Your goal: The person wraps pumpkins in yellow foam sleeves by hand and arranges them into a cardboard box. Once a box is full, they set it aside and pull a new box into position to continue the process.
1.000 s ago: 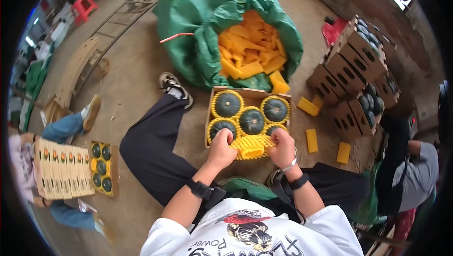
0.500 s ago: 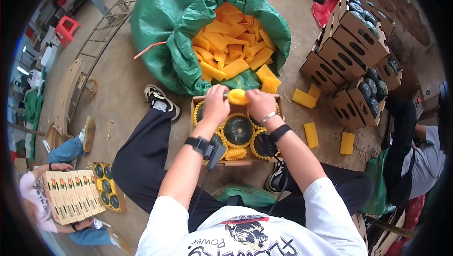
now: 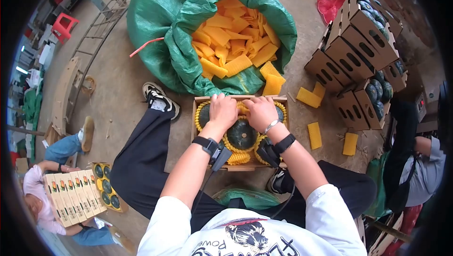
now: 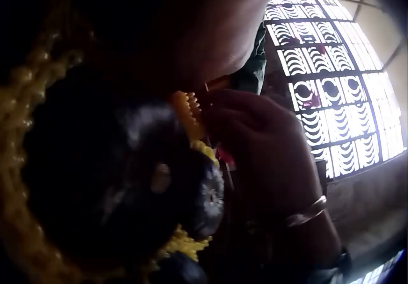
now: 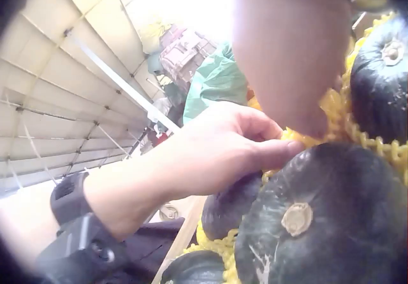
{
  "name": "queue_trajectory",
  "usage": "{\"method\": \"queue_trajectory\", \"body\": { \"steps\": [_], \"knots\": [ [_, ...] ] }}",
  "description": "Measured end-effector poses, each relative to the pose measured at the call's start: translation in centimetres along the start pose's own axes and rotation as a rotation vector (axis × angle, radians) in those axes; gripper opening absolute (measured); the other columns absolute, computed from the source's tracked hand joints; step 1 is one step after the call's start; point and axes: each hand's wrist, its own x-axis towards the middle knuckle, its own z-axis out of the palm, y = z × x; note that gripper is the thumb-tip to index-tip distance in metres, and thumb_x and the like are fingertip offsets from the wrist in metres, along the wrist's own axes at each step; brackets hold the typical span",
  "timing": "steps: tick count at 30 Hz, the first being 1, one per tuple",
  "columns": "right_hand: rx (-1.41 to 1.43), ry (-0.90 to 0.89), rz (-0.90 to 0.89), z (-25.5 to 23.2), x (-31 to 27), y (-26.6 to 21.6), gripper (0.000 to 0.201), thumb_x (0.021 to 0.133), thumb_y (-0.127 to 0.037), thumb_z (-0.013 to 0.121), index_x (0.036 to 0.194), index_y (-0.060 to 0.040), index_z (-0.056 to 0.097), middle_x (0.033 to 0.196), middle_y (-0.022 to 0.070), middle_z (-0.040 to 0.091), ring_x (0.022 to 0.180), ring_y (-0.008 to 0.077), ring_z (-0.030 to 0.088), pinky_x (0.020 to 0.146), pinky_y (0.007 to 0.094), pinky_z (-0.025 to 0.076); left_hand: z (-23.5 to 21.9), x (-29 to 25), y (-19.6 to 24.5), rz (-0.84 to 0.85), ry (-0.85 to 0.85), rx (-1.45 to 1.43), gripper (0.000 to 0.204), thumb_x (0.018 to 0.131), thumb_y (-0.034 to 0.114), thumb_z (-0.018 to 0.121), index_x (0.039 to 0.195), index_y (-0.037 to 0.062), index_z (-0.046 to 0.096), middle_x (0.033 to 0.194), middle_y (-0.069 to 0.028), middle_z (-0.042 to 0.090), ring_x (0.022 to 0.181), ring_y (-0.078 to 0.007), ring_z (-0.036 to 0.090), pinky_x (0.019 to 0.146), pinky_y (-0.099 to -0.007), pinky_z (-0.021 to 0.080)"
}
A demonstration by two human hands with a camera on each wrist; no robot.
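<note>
Both hands are at the far side of an open cardboard box [image 3: 250,168] of dark green squashes, some wrapped in yellow foam net. My left hand [image 3: 223,113] pinches a bunched yellow foam net [image 3: 243,108] between thumb and fingers; the right wrist view shows this grip on the foam net [image 5: 290,137]. My right hand [image 3: 262,113], with a bracelet, holds the other end, its fingertips low in the gap between two far squashes. A bare-topped squash [image 3: 241,134] sits just below the hands. Another foam net [image 3: 238,158] lies at the near edge.
Beyond the box stands a green sack [image 3: 160,62] full of flat yellow foam nets [image 3: 236,44]. Loose foam nets [image 3: 314,136] lie on the floor to the right, near stacked boxes of squashes [image 3: 349,62]. At left a person [image 3: 45,190] handles cartons [image 3: 75,194].
The hands have gone from the near side of the box to its far side with a foam net, then lowered it between the far squashes. A foam net stays at the near edge.
</note>
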Motion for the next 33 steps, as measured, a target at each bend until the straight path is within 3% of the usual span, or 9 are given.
{"method": "queue_trajectory", "body": {
  "steps": [8,12,16,18,21,26,28,30,33],
  "knots": [
    [0.044,0.004,-0.028,0.3,-1.4,-0.2,0.021,0.076,-0.018,0.060,0.096,-0.0153,0.065,0.096,0.0029,0.061,0.099,0.0233,0.054,0.086,0.0389,0.038,-2.5,-3.8,-1.6,-0.309,0.381,-0.282,0.038,0.068,0.011,0.069,0.104,0.0029,0.061,0.105,-0.0146,0.062,0.100,-0.0320,0.055,0.088,-0.0403,0.044],
    [0.156,0.099,-0.021,-0.3,-3.4,-1.9,0.041,0.078,-0.025,0.061,0.116,-0.0101,0.056,0.119,0.0136,0.055,0.116,0.0297,0.047,0.099,0.0463,0.030,0.9,-5.7,-1.8,-0.107,0.395,-0.007,0.029,0.074,0.011,0.064,0.101,0.0034,0.062,0.102,-0.0138,0.063,0.095,-0.0328,0.057,0.079,-0.0419,0.048],
    [0.028,-0.225,-0.067,0.8,-4.5,-3.3,0.068,0.082,-0.041,0.056,0.136,-0.0043,0.037,0.141,0.0151,0.038,0.134,0.0283,0.028,0.109,0.0526,0.012,2.0,-5.6,-0.6,-0.316,0.384,-0.170,0.018,0.086,0.020,0.051,0.102,0.0130,0.057,0.094,-0.0140,0.057,0.090,-0.0352,0.053,0.072,-0.0504,0.041],
    [-0.019,-0.306,-0.045,1.8,-4.3,-2.6,0.068,0.084,-0.042,0.053,0.137,-0.0040,0.035,0.143,0.0141,0.034,0.136,0.0280,0.025,0.110,0.0527,0.010,4.0,-5.4,-0.5,-0.415,0.314,-0.222,0.029,0.084,0.020,0.053,0.113,0.0167,0.057,0.126,-0.0131,0.050,0.115,-0.0403,0.043,0.093,-0.0559,0.036],
    [0.343,-0.124,0.014,2.6,-3.7,-0.5,0.052,0.089,-0.032,0.051,0.131,-0.0018,0.044,0.133,0.0166,0.047,0.123,0.0269,0.044,0.103,0.0418,0.030,-0.8,-6.5,-1.6,-0.229,-0.061,-0.210,0.041,0.080,0.021,0.058,0.121,0.0180,0.055,0.139,-0.0052,0.039,0.133,-0.0402,0.020,0.105,-0.0590,0.020],
    [0.747,0.432,0.529,7.8,-8.6,18.1,0.039,0.092,-0.026,0.050,0.114,0.0050,0.056,0.111,0.0151,0.061,0.102,0.0244,0.057,0.090,0.0323,0.042,-3.6,-8.7,-5.8,-0.655,0.469,-0.588,0.025,0.071,0.020,0.061,0.093,0.0098,0.068,0.099,-0.0175,0.063,0.102,-0.0324,0.058,0.091,-0.0391,0.045],
    [1.380,-0.106,0.805,13.6,-11.8,29.4,0.054,0.088,-0.045,0.053,0.123,-0.0030,0.054,0.123,0.0163,0.056,0.110,0.0250,0.054,0.091,0.0340,0.042,-2.4,-9.2,-10.0,-0.831,0.113,-0.606,0.029,0.075,0.026,0.061,0.096,0.0073,0.068,0.103,-0.0200,0.063,0.101,-0.0325,0.059,0.090,-0.0408,0.045],
    [1.528,-0.181,1.112,10.0,-15.0,22.9,0.069,0.082,-0.057,0.053,0.132,-0.0100,0.046,0.130,0.0134,0.051,0.118,0.0261,0.049,0.094,0.0396,0.039,-3.2,-10.5,-10.8,-0.905,-0.189,-0.503,0.037,0.080,0.035,0.060,0.101,0.0048,0.067,0.113,-0.0206,0.059,0.106,-0.0328,0.057,0.089,-0.0409,0.046],
    [1.559,-0.461,0.913,7.3,-15.2,16.4,0.073,0.081,-0.061,0.054,0.134,-0.0120,0.043,0.132,0.0097,0.049,0.121,0.0260,0.046,0.098,0.0440,0.036,-2.0,-11.5,-11.5,-0.938,-0.292,-0.670,0.052,0.084,0.047,0.055,0.109,0.0015,0.062,0.115,-0.0211,0.059,0.109,-0.0340,0.056,0.093,-0.0398,0.043]
  ]
}}
